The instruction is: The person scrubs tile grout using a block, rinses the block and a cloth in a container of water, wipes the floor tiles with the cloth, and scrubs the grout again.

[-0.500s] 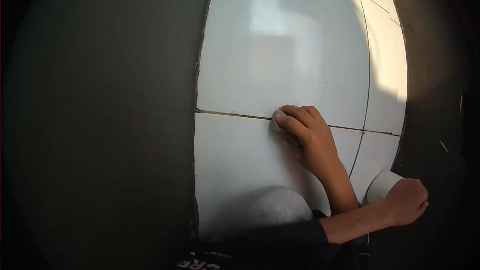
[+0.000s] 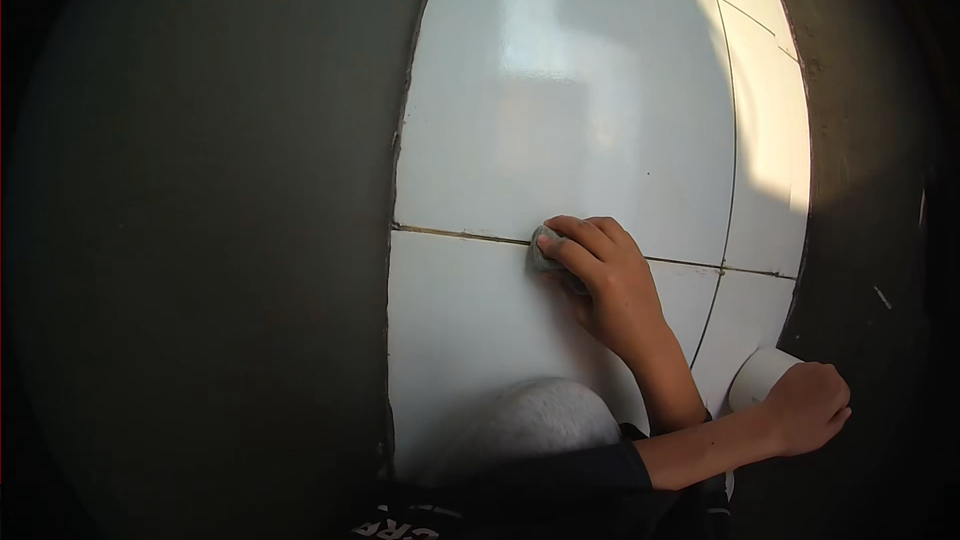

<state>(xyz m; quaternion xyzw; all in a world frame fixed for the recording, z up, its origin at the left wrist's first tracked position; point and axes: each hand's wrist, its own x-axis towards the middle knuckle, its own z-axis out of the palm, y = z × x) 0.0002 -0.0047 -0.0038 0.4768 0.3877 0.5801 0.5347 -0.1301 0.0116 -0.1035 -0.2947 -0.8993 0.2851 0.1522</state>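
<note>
Shifting slightly toward 9 o'clock, the right hand (image 2: 612, 278) presses a grey-green pad (image 2: 539, 261) on the tile joint (image 2: 450, 234).
Compared with half a second ago, a shorter length of joint shows at the pad's 9 o'clock side. The right fingers are clamped on this pad. At 4 o'clock from it, the left hand (image 2: 812, 407) stays beside a white cylindrical object (image 2: 763, 377); its fingers are curled, but I cannot tell if they grip.

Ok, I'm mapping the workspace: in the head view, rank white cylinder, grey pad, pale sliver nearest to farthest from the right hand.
1. Grey pad: in the right hand.
2. White cylinder: right, by the left hand.
3. Pale sliver: farther right, dark floor.
</note>
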